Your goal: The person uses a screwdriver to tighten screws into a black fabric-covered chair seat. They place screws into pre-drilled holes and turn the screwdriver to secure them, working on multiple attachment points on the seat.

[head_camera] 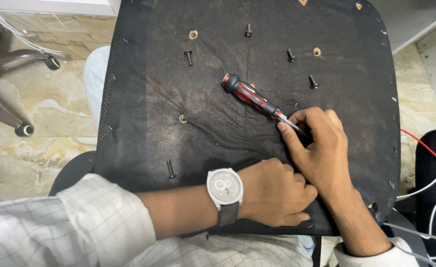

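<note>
The screwdriver (251, 96) lay on the dusty black fabric underside of a chair seat (143, 109), its long axis slanting from the red-and-black handle at the far left down to the metal tip at the near right. The right hand (317, 148) pinched the tip end, fingers closed on the shaft. Nearer than the screwdriver, the left hand (275, 193), wearing a wristwatch (224, 188), rested curled on the fabric, fingers together, holding nothing visible. A loose black screw (170, 168) lay left of it. Beyond the screwdriver, four more screws (188, 57) lay scattered among bolt holes (193, 34).
</note>
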